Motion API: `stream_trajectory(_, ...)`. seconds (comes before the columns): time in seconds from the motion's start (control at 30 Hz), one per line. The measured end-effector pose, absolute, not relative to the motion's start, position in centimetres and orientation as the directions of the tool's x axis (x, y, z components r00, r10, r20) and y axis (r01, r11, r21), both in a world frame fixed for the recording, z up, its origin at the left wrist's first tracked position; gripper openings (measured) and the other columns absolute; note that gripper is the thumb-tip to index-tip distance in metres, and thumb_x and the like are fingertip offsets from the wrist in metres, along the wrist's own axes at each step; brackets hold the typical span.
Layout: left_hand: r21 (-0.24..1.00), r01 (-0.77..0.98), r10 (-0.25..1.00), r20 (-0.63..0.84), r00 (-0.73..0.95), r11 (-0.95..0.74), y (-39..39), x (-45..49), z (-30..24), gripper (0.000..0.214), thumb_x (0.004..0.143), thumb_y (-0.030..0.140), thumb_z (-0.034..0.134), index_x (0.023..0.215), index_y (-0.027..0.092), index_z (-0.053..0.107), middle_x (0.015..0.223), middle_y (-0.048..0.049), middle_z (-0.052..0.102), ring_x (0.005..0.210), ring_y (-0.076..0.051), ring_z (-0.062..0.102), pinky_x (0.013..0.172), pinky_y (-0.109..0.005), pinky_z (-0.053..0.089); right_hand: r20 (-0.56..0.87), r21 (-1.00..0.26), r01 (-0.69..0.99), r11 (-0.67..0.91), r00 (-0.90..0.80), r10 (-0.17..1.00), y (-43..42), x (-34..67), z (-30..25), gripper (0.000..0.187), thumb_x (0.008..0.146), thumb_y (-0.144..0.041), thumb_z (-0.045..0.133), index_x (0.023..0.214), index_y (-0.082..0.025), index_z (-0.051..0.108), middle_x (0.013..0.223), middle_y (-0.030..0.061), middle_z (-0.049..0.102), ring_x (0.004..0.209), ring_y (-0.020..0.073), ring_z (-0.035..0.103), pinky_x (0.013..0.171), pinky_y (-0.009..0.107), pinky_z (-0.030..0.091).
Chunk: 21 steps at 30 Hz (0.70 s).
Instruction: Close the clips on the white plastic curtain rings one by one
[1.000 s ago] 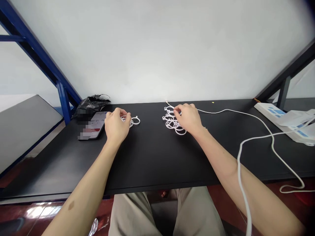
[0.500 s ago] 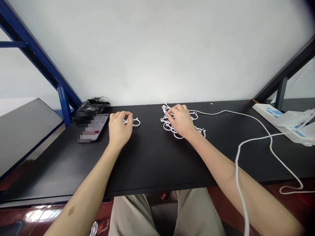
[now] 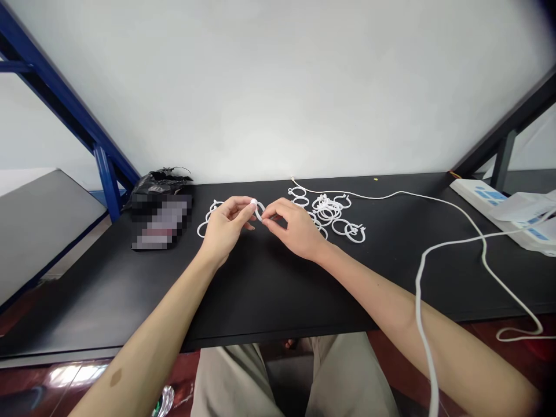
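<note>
1. Pinching a white plastic ring (image 3: 259,209) between them, the left hand (image 3: 226,223) and right hand (image 3: 289,223) meet above the black worktop (image 3: 260,289), each grip pressed closed on it.
2. Beside the left hand lies a small group of rings (image 3: 207,223); a larger heap of rings (image 3: 328,211) lies just beyond the right hand.
3. The worktop's near edge lies well in front of the hands. A white cable (image 3: 382,197) runs along the back, right of the heap, and a blurred phone (image 3: 160,223) lies left of the small group.

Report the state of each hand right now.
Left hand: closed, pinching a white plastic ring.
Right hand: closed, pinching the same ring.
</note>
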State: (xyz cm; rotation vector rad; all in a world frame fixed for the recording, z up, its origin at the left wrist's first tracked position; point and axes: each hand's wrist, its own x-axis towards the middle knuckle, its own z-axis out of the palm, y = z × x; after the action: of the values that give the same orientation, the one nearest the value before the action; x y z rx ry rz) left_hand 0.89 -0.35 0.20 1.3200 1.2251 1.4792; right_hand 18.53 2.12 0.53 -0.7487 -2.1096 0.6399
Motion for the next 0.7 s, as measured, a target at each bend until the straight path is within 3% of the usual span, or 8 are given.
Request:
stream_trajectory(0.23, 0.961, 0.164, 0.964, 0.243, -0.108, -0.223, -0.54, 0.92, 0.18, 0.03, 0.077, 0.045, 0.074, 0.093, 0.019, 0.072, 0.096, -0.0045, 0.071, 0.084, -0.017, 0.064, 0.067, -0.027, 0.054, 0.496, -0.773, 0.205, 0.6, -0.394, 0.774, 2.18, 18.32, 0.68, 0.016, 0.091, -0.03, 0.058, 0.104, -0.022, 0.063, 0.098, 0.0029, 0.07, 0.088, 0.0145, 0.067, 0.082, 0.031, 0.055)
stream_trajectory(0.7, 0.94, 0.267, 0.958, 0.255, -0.13, -0.214, -0.54, 0.98, -0.12, 0.026, 0.074, 0.045, 0.076, 0.082, 0.021, 0.076, 0.087, -0.004, 0.074, 0.075, -0.017, 0.064, 0.066, -0.029, 0.054, 0.436, -0.813, 0.224, 0.538, -0.378, 0.817, 2.17, 18.43, 0.73, 0.013, 0.09, -0.033, 0.061, 0.088, -0.022, 0.068, 0.092, 0.0014, 0.069, 0.08, 0.0145, 0.066, 0.075, 0.03, 0.054)
